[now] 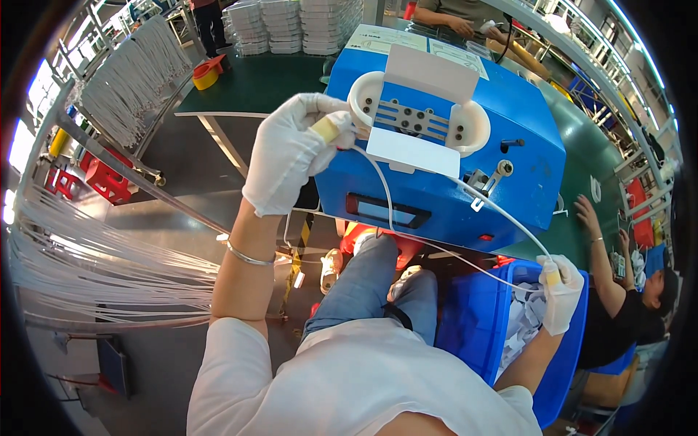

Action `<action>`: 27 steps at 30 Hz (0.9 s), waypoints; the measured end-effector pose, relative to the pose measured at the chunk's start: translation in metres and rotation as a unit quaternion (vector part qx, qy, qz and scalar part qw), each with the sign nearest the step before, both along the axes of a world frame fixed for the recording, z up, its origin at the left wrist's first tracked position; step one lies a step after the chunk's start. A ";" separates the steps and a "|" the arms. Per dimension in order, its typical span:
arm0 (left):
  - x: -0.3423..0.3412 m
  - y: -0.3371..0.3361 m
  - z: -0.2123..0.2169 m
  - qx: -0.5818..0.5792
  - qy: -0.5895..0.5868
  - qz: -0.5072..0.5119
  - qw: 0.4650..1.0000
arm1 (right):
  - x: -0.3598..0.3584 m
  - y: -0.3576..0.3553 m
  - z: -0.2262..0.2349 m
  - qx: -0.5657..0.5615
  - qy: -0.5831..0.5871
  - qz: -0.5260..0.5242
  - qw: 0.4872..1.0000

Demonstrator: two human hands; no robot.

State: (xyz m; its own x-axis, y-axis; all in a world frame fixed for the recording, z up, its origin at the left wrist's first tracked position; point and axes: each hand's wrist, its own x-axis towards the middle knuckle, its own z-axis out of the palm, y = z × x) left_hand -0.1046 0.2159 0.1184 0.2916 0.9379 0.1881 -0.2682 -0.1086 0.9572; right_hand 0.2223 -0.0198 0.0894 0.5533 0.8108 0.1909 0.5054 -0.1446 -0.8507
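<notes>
Both my hands wear white gloves with yellow bands on the fingers. My left hand [298, 145] is closed at the left side of a blue machine [451, 211], pinching a thin white cable [389, 196] near its white holder ring [366, 98]. From there the cable droops across the machine's front toward my right hand [561, 291]. That hand is closed on the cable, out to the right above a blue bin [502, 320]. A thicker white stretch [509, 218] runs from the machine up front to it. White card flaps [413, 151] stand around the machine's metal centre plate [413, 118].
White paper scraps [525, 320] lie in the bin. Racks of hanging white cables [131, 276] stand at the left. Stacked white trays [320, 25] and a yellow-and-red tape dispenser [209, 73] sit on the green table [247, 83]. A co-worker [625, 305] sits at the right.
</notes>
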 end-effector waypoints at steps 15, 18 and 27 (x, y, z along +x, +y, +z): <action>0.013 -0.002 -0.015 0.159 0.101 0.096 0.977 | 0.050 0.016 0.025 0.013 -0.032 -0.063 0.997; 0.015 0.003 -0.018 0.141 0.094 0.064 0.983 | 0.070 0.030 0.059 0.057 -0.103 -0.101 0.988; 0.000 -0.028 -0.049 0.142 -0.015 0.129 0.981 | 0.120 0.125 0.047 -0.057 -0.264 0.022 0.963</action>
State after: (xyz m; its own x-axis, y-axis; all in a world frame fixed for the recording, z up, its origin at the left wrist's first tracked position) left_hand -0.1051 0.1879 0.0694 0.0419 0.8885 0.4570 -0.2237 -0.4375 0.8710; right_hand 0.3418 0.1056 0.1368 0.3673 0.8640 0.3443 0.8709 -0.1896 -0.4533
